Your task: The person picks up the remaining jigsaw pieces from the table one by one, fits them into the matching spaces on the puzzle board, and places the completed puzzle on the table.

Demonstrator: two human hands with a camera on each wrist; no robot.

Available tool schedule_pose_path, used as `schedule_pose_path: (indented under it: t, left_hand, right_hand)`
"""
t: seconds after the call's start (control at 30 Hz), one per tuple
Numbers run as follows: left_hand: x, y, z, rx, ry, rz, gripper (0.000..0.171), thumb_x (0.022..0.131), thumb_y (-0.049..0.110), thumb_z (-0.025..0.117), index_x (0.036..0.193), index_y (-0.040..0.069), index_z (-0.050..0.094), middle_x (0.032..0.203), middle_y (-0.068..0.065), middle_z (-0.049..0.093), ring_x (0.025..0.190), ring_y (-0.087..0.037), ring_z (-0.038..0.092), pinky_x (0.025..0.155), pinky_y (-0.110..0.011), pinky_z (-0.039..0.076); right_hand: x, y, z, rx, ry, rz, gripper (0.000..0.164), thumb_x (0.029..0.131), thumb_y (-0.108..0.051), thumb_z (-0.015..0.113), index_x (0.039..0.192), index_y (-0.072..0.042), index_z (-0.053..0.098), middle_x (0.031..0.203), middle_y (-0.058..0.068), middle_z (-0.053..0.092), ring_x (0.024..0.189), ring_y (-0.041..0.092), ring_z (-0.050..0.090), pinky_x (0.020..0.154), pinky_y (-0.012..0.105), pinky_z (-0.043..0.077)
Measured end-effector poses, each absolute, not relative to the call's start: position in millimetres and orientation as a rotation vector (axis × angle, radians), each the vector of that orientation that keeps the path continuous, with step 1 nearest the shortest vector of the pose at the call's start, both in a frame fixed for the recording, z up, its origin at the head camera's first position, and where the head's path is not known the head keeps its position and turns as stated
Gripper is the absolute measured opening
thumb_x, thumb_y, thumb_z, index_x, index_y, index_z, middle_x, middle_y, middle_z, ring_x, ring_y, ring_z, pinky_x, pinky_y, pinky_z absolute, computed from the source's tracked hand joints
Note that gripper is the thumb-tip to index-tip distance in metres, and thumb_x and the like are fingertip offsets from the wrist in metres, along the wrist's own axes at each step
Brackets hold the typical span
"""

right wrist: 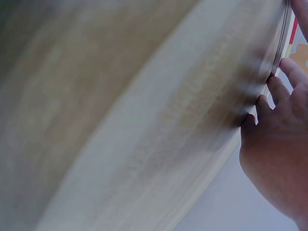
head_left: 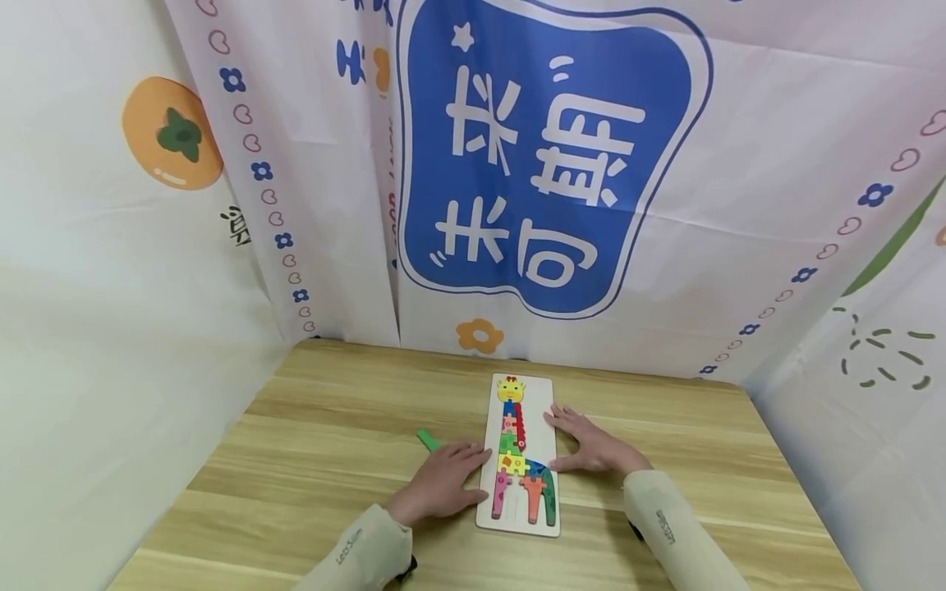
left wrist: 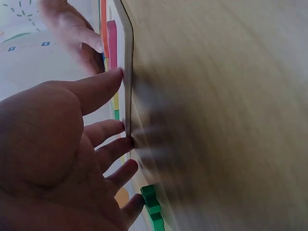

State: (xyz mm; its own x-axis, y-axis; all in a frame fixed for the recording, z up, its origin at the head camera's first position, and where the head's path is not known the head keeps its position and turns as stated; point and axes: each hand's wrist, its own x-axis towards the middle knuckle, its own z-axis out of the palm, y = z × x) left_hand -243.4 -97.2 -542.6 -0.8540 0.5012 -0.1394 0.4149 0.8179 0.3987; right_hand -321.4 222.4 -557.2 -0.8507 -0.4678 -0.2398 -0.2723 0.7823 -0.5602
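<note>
A white puzzle board [head_left: 539, 410] with a giraffe in coloured pieces lies lengthwise before me. Its yellow head [head_left: 511, 390] is at the far end; a pink leg [head_left: 500, 494], an orange leg [head_left: 533, 498] and a dark green leg [head_left: 549, 499] are at the near end. An unfilled leg-shaped outline shows beside the pink leg. My left hand [head_left: 442, 483] touches the board's left edge with extended fingertips and thumb. My right hand [head_left: 597, 446] touches the opposite edge, fingers spread. Beyond the left hand lies a loose green piece [left wrist: 153, 209], close to the little finger in the left wrist view.
The wood-grain table [head_left: 332, 460] extends on both sides of the board. A printed white cloth [head_left: 347, 271] hangs along its back edge, and pale cloth walls [head_left: 133, 345] stand at either side.
</note>
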Motion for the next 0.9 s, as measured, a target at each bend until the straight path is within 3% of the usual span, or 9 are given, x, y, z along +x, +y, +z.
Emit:
schedule_pose_path:
  t: [0.3, 0.43, 0.53, 0.6, 0.7, 0.8, 0.9]
  left_hand:
    - [-241.4, -102.0, -540.0, 0.716, 2.782, 0.560, 0.065, 0.099, 0.042, 0.067, 0.155, 0.015, 0.049, 0.163, -0.008, 0.044, 0.152, -0.035, 0.036, 0.125, -0.058, 0.026]
    - [-249.3, -115.5, -536.9, 0.784, 2.858, 0.600, 0.057, 0.100, 0.024, 0.066, 0.153, 0.010, 0.049, 0.161, -0.014, 0.046, 0.150, -0.040, 0.038, 0.123, -0.061, 0.027]
    - [-262.0, -132.5, -535.5, 0.795, 2.931, 0.589, 0.057, 0.095, 0.004, 0.066, 0.151, 0.007, 0.052, 0.159, -0.016, 0.047, 0.149, -0.042, 0.039, 0.122, -0.063, 0.028]
    - [-270.1, -144.1, -535.9, 0.770, 2.964, 0.557, 0.058, 0.093, -0.001, 0.068, 0.149, 0.008, 0.054, 0.157, -0.015, 0.050, 0.148, -0.041, 0.041, 0.121, -0.062, 0.031]
    - [-278.8, -157.1, -537.0, 0.762, 2.993, 0.505, 0.050, 0.093, 0.003, 0.072, 0.141, 0.007, 0.062, 0.146, -0.015, 0.060, 0.139, -0.039, 0.051, 0.116, -0.059, 0.039]
    - [-283.3, -162.6, -539.3, 0.794, 3.020, 0.490, 0.035, 0.092, 0.008, 0.077, 0.126, 0.007, 0.071, 0.125, -0.013, 0.071, 0.118, -0.035, 0.064, 0.102, -0.055, 0.051]
    - [-285.3, -161.7, -541.1, 0.835, 3.066, 0.485, 0.025, 0.087, 0.012, 0.082, 0.112, 0.010, 0.076, 0.106, -0.007, 0.074, 0.097, -0.027, 0.069, 0.087, -0.049, 0.057]
  right_hand:
    - [-321.9, 217.2, -558.1, -0.541, 2.601, -0.720, 0.100, 0.085, -0.060, 0.077, 0.165, -0.026, 0.027, 0.175, 0.004, 0.009, 0.161, 0.039, 0.003, 0.123, 0.071, 0.010]
    - [-321.7, 216.2, -557.8, -0.541, 2.601, -0.708, 0.102, 0.085, -0.062, 0.076, 0.165, -0.026, 0.026, 0.175, 0.005, 0.007, 0.161, 0.040, 0.003, 0.123, 0.071, 0.010]
    - [-322.0, 216.2, -556.9, -0.533, 2.601, -0.713, 0.102, 0.085, -0.062, 0.077, 0.165, -0.026, 0.026, 0.175, 0.004, 0.007, 0.161, 0.039, 0.003, 0.124, 0.070, 0.009]
    - [-322.0, 216.5, -556.5, -0.526, 2.603, -0.720, 0.101, 0.085, -0.061, 0.077, 0.165, -0.026, 0.027, 0.175, 0.004, 0.008, 0.161, 0.039, 0.003, 0.124, 0.070, 0.010]
    - [-322.1, 217.6, -556.7, -0.517, 2.602, -0.718, 0.099, 0.085, -0.060, 0.078, 0.165, -0.027, 0.028, 0.175, 0.003, 0.008, 0.161, 0.038, 0.002, 0.125, 0.069, 0.010]
    - [-321.9, 218.6, -556.5, -0.530, 2.605, -0.728, 0.099, 0.085, -0.058, 0.078, 0.165, -0.025, 0.029, 0.175, 0.005, 0.009, 0.161, 0.041, 0.004, 0.123, 0.070, 0.011]
    - [-321.5, 219.4, -555.5, -0.535, 2.606, -0.736, 0.099, 0.086, -0.056, 0.079, 0.164, -0.023, 0.029, 0.175, 0.007, 0.010, 0.160, 0.042, 0.004, 0.123, 0.071, 0.011]
